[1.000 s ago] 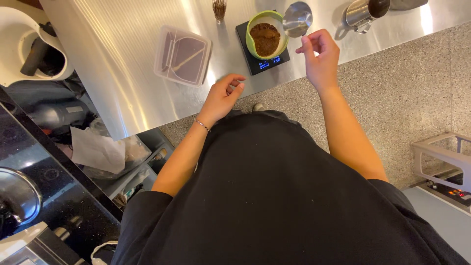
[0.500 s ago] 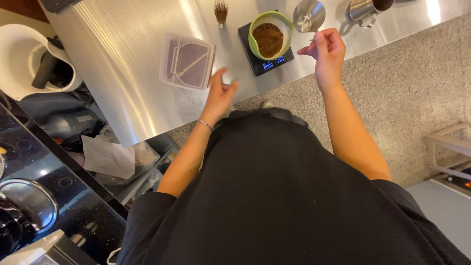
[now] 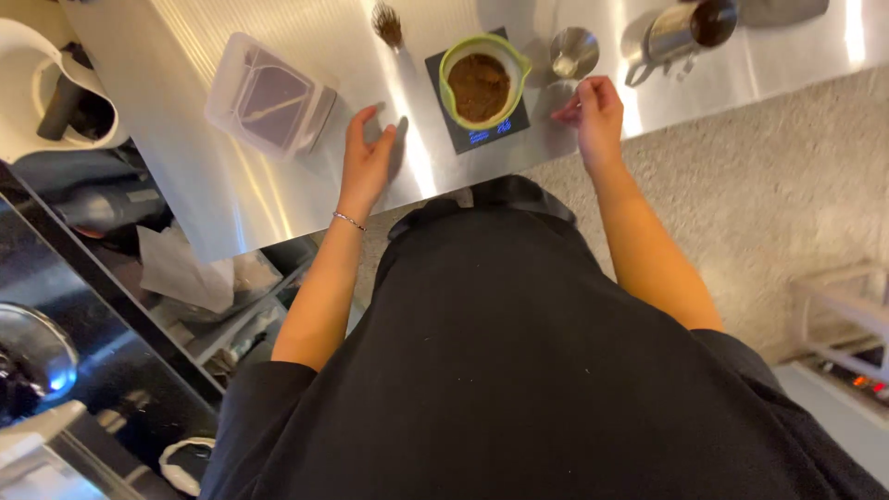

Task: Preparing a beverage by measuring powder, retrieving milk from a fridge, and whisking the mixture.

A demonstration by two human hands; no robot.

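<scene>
A green bowl (image 3: 482, 85) of brown ground powder sits on a small black scale (image 3: 458, 139) with a lit blue display, on the steel counter (image 3: 185, 176). My left hand (image 3: 366, 159) lies flat on the counter left of the scale, fingers spread, holding nothing. My right hand (image 3: 594, 116) hovers at the counter edge right of the scale, fingers loosely curled and empty. A small steel cup (image 3: 574, 52) stands just beyond it, apart from the fingers.
A clear lidded plastic box (image 3: 269, 100) lies left of my left hand. A small brush (image 3: 388, 24) stands behind the scale and a steel pitcher (image 3: 683, 31) at the far right. A white tub (image 3: 28, 56) and dark shelves sit left; speckled floor is right.
My right hand has let go of the small steel cup, which now stands on the counter, and drawn back. My left hand has moved forward and flattened on the counter.
</scene>
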